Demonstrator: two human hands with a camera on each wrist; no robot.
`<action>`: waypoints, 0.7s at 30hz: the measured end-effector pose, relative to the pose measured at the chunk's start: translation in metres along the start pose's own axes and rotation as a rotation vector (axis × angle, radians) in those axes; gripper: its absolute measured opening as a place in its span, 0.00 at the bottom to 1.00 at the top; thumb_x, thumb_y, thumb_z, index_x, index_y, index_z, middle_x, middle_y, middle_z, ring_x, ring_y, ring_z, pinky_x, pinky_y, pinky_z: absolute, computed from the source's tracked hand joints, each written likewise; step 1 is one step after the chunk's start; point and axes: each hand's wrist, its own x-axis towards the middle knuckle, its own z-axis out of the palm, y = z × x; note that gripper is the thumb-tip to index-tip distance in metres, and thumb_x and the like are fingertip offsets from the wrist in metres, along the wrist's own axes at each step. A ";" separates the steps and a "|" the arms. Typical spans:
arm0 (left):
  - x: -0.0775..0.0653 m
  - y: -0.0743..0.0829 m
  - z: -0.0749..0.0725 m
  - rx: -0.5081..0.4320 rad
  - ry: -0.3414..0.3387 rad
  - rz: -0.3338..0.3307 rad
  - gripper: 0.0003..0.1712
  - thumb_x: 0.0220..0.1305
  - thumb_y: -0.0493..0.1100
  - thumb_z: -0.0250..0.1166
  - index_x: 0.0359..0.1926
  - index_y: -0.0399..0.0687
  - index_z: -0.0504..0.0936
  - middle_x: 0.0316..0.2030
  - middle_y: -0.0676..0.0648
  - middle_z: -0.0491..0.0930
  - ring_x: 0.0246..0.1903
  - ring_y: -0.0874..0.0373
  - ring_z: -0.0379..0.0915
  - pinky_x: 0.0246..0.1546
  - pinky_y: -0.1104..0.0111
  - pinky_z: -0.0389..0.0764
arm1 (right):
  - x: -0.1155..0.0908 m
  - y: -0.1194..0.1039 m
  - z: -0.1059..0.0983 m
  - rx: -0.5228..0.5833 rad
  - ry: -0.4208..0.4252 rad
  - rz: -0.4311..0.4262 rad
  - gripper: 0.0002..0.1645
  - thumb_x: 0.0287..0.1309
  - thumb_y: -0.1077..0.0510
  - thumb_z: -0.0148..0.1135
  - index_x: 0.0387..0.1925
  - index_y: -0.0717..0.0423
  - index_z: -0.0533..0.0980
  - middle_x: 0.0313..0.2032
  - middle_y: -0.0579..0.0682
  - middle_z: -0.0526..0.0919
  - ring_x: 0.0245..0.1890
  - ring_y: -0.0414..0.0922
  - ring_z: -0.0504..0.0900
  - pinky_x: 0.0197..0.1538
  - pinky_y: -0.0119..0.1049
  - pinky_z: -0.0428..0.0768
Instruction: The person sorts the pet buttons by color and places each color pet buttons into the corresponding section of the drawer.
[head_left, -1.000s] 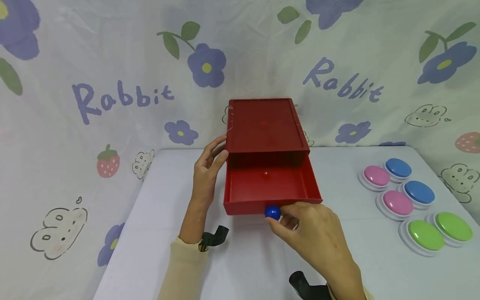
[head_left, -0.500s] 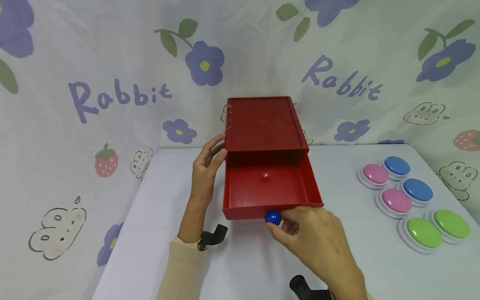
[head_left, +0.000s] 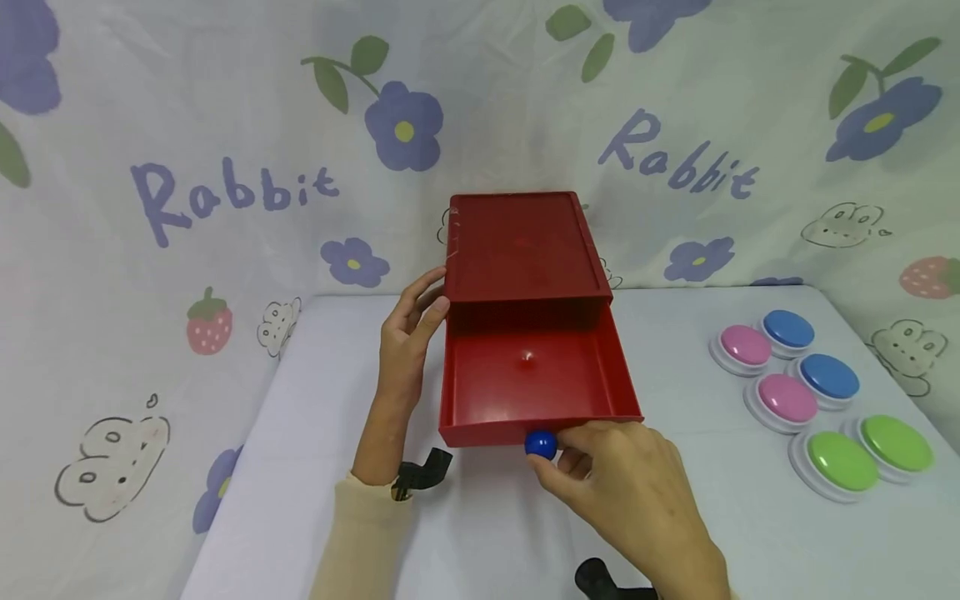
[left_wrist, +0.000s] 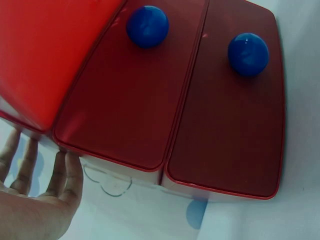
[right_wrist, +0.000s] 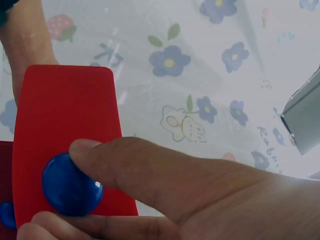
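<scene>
A red drawer cabinet [head_left: 521,246] stands on the white table, its top drawer [head_left: 483,434] pulled far out. A small shiny bump shows on the drawer's bare inside floor. My right hand [head_left: 630,479] pinches the round blue knob [head_left: 541,445] on the drawer front between thumb and fingers. The right wrist view shows the thumb on one side of this knob [right_wrist: 70,185]. My left hand [head_left: 405,346] rests along the cabinet's left side, its fingers fairly straight. Below, in the left wrist view, two closed drawers carry blue knobs [left_wrist: 147,26].
To the right on the white table [head_left: 315,400] stand several round push buttons in white bases: pink [head_left: 787,397], blue [head_left: 829,377] and green [head_left: 843,460]. A patterned white cloth [head_left: 247,83] hangs behind and along the sides.
My right hand has drawn the drawer slightly further out toward me, still holding the knob. The left hand stays at the cabinet's side. The whole view has shifted slightly.
</scene>
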 end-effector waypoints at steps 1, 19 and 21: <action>0.000 0.000 0.000 0.000 0.001 0.000 0.26 0.71 0.47 0.61 0.68 0.54 0.74 0.66 0.48 0.71 0.66 0.49 0.65 0.65 0.54 0.70 | 0.000 -0.001 0.000 -0.004 -0.003 0.001 0.14 0.39 0.47 0.84 0.21 0.40 0.82 0.17 0.29 0.73 0.21 0.29 0.71 0.28 0.28 0.76; 0.000 -0.002 -0.001 -0.013 -0.008 -0.001 0.27 0.71 0.47 0.61 0.69 0.53 0.73 0.67 0.48 0.70 0.66 0.49 0.65 0.65 0.54 0.69 | -0.002 -0.005 -0.004 -0.011 -0.102 0.077 0.15 0.37 0.43 0.84 0.25 0.39 0.84 0.17 0.28 0.73 0.19 0.31 0.71 0.30 0.35 0.84; 0.000 -0.001 -0.002 -0.014 -0.003 -0.001 0.26 0.71 0.46 0.61 0.69 0.53 0.74 0.66 0.48 0.71 0.66 0.49 0.65 0.65 0.54 0.69 | -0.002 -0.006 -0.005 -0.016 -0.109 0.081 0.15 0.36 0.43 0.84 0.24 0.40 0.84 0.17 0.28 0.72 0.19 0.31 0.71 0.30 0.35 0.84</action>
